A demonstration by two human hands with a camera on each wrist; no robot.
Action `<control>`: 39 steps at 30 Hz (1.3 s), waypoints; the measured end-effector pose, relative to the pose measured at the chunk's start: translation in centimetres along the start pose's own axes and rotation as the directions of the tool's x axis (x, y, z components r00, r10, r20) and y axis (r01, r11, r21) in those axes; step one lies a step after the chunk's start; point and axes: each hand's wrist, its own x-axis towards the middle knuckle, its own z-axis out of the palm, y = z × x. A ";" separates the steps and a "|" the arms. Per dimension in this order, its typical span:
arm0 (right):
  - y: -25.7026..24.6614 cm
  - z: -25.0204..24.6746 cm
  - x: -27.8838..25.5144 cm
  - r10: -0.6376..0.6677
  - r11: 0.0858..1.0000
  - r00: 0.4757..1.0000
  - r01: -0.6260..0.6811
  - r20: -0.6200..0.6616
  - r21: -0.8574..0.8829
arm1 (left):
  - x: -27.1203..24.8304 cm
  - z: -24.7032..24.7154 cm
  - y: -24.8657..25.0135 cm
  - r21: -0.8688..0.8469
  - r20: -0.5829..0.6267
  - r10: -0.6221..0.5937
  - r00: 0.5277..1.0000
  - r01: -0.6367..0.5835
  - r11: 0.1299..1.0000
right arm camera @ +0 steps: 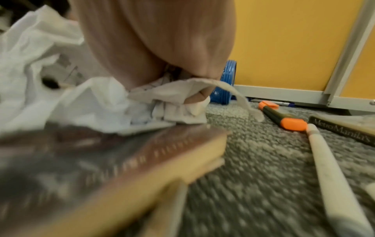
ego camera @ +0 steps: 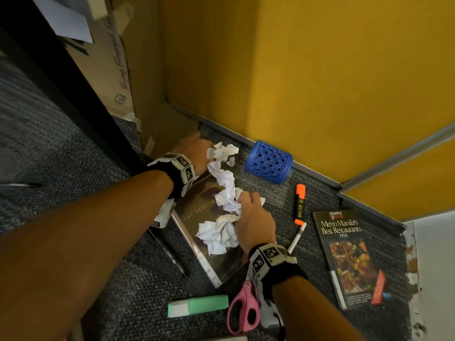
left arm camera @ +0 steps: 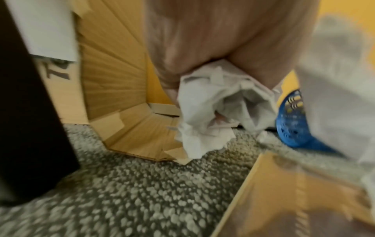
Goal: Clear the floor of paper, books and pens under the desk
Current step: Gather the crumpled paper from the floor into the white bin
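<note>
Crumpled white paper (ego camera: 222, 187) lies in a trail over a brown book (ego camera: 197, 225) on the grey carpet. My left hand (ego camera: 197, 150) grips one wad (left arm camera: 215, 109) at the far end, close to a cardboard box. My right hand (ego camera: 253, 217) holds more crumpled paper (right arm camera: 162, 102) on top of the book (right arm camera: 121, 158). A second book, "Metro Manila's Best Restaurants" (ego camera: 349, 257), lies to the right. An orange highlighter (ego camera: 300, 204), a white pen (ego camera: 296, 238), a black pen (ego camera: 170, 252) and a green highlighter (ego camera: 197, 305) lie around the books.
A blue pen cup (ego camera: 269, 161) lies on its side by the yellow partition wall (ego camera: 307, 70). Pink scissors (ego camera: 243, 308) rest under my right wrist. A cardboard box (ego camera: 138, 77) and a black desk leg (ego camera: 61, 77) stand at the left. Another pen (ego camera: 22, 185) lies far left.
</note>
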 end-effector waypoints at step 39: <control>6.9 -3.5 -4.5 0.162 0.966 0.985 -0.147 -0.054 0.215 | -1.1 2.7 3.5 0.039 0.054 -0.014 0.998 0.012 0.999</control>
